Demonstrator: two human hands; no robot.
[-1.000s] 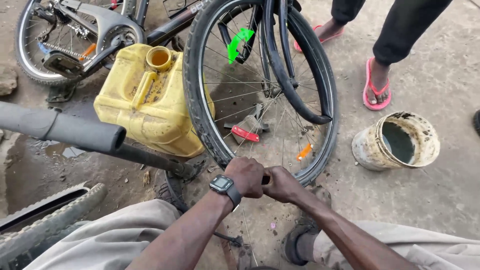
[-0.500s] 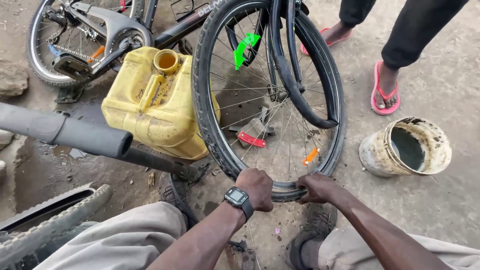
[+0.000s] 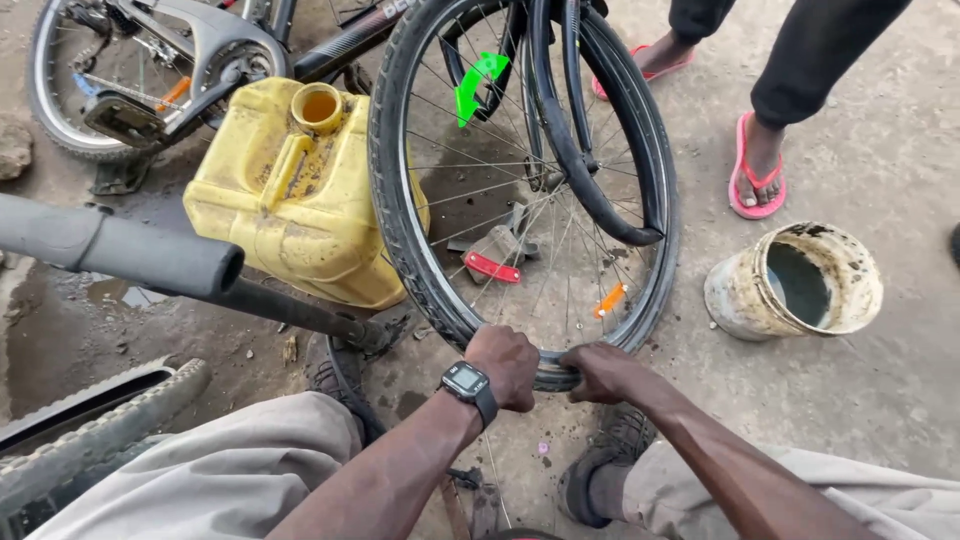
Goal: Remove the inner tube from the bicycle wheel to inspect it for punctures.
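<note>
A spoked bicycle wheel stands upright in front of me, its black tyre partly seated on the rim. A loose black inner tube hangs across the spokes. My left hand, with a black watch on the wrist, grips the tyre at the wheel's near bottom edge. My right hand holds the same stretch of tyre just to the right, almost touching the left. Green, red and orange reflectors sit among the spokes.
A yellow jerrycan stands behind the wheel on the left. A dirty bucket of water sits at right. Another person's feet in pink flip-flops stand beyond. A grey handlebar grip, another bike and a knobby tyre lie left.
My hands have spread slightly apart along the bottom of the tyre. The view has shifted a little to the right and closer to the wheel.
</note>
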